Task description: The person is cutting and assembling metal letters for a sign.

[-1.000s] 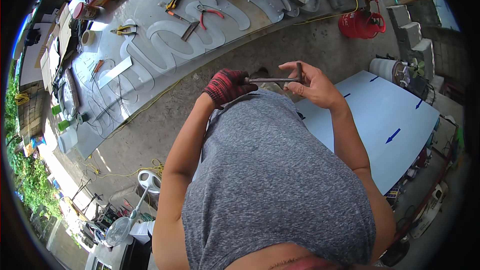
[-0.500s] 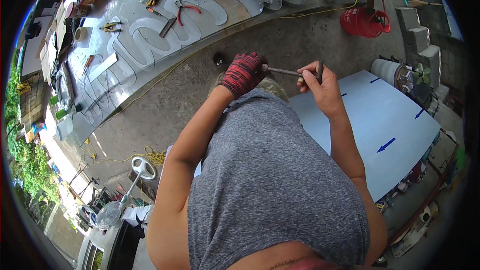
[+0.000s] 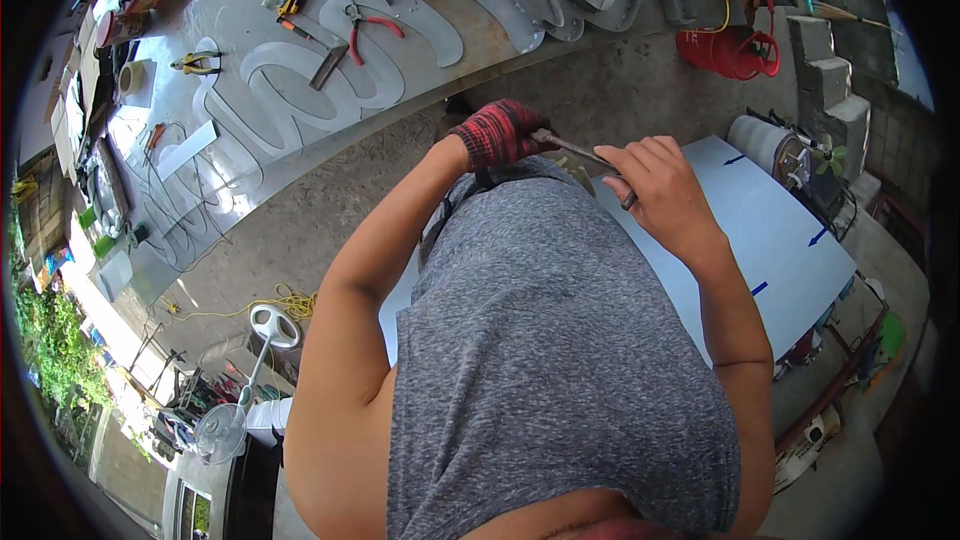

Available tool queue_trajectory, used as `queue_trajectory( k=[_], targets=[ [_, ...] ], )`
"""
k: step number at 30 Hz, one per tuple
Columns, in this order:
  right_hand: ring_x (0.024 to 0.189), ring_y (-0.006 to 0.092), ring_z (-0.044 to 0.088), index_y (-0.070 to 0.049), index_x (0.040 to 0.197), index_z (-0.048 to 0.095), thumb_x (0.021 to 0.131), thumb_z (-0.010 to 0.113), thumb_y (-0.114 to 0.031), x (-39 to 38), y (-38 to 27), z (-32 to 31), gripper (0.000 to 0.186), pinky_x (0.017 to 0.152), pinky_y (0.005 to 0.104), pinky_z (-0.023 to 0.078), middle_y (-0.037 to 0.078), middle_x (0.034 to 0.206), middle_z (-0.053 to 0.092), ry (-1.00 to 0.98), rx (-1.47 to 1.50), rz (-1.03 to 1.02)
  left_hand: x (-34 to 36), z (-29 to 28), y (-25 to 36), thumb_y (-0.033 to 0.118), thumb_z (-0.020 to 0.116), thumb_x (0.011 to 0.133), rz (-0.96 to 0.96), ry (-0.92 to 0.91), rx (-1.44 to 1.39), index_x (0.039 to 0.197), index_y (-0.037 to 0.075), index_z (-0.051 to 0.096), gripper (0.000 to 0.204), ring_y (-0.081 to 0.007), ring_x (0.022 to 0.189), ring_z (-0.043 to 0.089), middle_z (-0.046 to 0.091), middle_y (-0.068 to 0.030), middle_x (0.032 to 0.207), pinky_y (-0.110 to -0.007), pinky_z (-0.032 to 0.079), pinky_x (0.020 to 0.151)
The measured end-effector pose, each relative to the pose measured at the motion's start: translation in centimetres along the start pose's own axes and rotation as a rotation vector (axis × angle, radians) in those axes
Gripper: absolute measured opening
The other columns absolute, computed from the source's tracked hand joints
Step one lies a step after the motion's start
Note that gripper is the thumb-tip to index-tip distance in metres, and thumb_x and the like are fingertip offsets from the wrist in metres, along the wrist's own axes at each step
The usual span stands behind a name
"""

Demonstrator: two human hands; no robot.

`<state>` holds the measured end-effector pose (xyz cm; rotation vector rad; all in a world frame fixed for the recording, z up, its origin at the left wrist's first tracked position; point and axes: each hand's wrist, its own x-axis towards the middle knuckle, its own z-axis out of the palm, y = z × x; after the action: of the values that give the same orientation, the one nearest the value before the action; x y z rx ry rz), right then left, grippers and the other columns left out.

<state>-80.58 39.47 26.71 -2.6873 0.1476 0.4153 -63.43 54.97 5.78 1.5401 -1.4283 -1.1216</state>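
Note:
My left hand [image 3: 497, 133], in a red and black knitted glove, is closed on one end of a dark metal rod tool [image 3: 573, 148] in front of my waist. My bare right hand [image 3: 658, 185] is closed over the tool's other end, where a short bent piece shows below the fingers. The tool slants down from left to right between both hands. A gray shirt [image 3: 555, 340] covers my torso just below them.
A metal worktable [image 3: 300, 170] ahead holds large cut letter shapes [image 3: 430, 15], pliers [image 3: 375, 28], cutters and wire. A red gas cylinder [image 3: 705, 50] stands at back right, beside concrete blocks [image 3: 830, 65]. A white sheet with blue arrows [image 3: 780, 240] lies at right. A yellow cord [image 3: 290, 302] is at left.
My right hand has turned over the tool, so its bent end, upright before, now points down. The tool now slants down to the right. My left hand has shifted forward and right.

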Motion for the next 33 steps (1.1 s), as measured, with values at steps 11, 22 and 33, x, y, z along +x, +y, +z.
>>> queue_trajectory(
  k=[11, 22, 33],
  targets=[
    [0.098, 0.0364, 0.068, 0.001, 0.116, 0.065, 0.093, 0.062, -0.004, 6.7, 5.5, 0.8, 0.024, 0.083, 0.0444, 0.052, 0.019, 0.104, 0.072, -0.015, 0.139, 0.23, 0.2, -2.1, -4.8, 0.039, 0.078, 0.082, -0.517, 0.437, 0.378, 0.129, 0.021, 0.065, 0.053, -0.0322, 0.126, 0.055, 0.064, -0.0107, 0.13, -0.05, 0.035, 0.11],
    [0.082, 0.0441, 0.068, 0.003, 0.109, 0.068, 0.101, 0.057, -0.019, 12.4, 7.8, 3.1, 0.025, 0.074, 0.0486, 0.052, 0.024, 0.079, 0.069, -0.044, 0.353, 0.517, 2.9, -1.1, -10.5, 0.031, 0.071, 0.087, -0.574, 0.271, 0.588, 0.124, 0.024, 0.069, 0.038, -0.0296, 0.125, 0.056, 0.066, -0.0071, 0.126, -0.051, 0.035, 0.111],
    [0.053, 0.0215, 0.067, 0.006, 0.1, 0.064, 0.105, 0.051, -0.022, 15.5, 5.6, 2.2, 0.031, 0.054, 0.0373, 0.054, 0.012, 0.067, 0.066, -0.103, 0.526, 0.698, 4.6, -0.7, -11.5, 0.022, 0.062, 0.09, -0.582, 0.162, 0.64, 0.117, 0.025, 0.074, 0.03, -0.0289, 0.119, 0.061, 0.067, -0.007, 0.121, -0.046, 0.043, 0.101]
  ],
)
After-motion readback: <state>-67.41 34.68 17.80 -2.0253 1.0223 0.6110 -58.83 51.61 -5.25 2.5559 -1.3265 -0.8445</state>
